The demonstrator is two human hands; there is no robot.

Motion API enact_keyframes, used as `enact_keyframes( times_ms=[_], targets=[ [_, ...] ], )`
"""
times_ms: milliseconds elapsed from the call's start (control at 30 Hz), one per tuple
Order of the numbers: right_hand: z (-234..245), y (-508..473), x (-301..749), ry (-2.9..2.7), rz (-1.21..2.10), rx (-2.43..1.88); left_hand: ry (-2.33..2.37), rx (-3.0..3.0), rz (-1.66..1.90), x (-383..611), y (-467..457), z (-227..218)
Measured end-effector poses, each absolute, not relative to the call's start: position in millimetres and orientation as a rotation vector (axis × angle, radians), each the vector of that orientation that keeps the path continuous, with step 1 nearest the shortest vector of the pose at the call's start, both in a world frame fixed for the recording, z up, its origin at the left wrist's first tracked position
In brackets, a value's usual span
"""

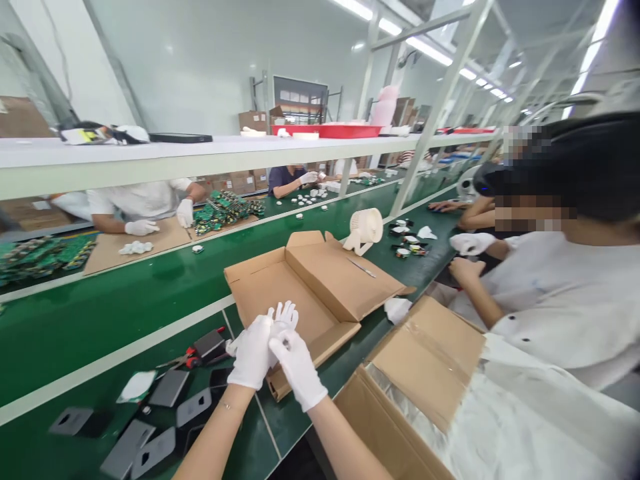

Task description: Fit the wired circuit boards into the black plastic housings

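Note:
Both my hands wear white gloves and meet in front of the open cardboard box (300, 293). My left hand (251, 352) has its fingers stretched out, pointing away from me. My right hand (299, 368) lies against the left palm, its thumb and finger pinched together; whether they grip the left glove or something small is hidden. Left of my hands lie several dark grey flat cases (170, 389), red-handled cutters (190, 359) and a white piece on a green board (137, 387).
A white desk fan (366, 230) stands behind the box, and a knife (362, 268) lies on its flap. Another carton (425, 353) is at my right, beside a seated co-worker (560, 287). Across the green conveyor belt (150, 300), people handle circuit boards (220, 212). A shelf (200, 157) crosses above.

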State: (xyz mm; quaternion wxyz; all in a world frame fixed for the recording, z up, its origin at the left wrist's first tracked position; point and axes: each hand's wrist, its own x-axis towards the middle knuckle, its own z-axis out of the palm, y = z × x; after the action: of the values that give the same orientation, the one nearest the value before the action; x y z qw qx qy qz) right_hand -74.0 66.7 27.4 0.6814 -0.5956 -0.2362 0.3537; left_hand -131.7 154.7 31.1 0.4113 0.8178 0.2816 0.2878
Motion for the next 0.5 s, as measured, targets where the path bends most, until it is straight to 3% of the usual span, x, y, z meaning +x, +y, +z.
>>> enact_keyframes(
  times_ms=[233, 500],
  targets=[
    [32, 75, -57, -0.385, 0.642, -1.208, 0.334, 2.225, 0.559, -149, 149, 22],
    [33, 70, -50, -0.531, 0.759, -1.067, 0.530, 1.967, 0.686, -129, 170, 24]
  ],
)
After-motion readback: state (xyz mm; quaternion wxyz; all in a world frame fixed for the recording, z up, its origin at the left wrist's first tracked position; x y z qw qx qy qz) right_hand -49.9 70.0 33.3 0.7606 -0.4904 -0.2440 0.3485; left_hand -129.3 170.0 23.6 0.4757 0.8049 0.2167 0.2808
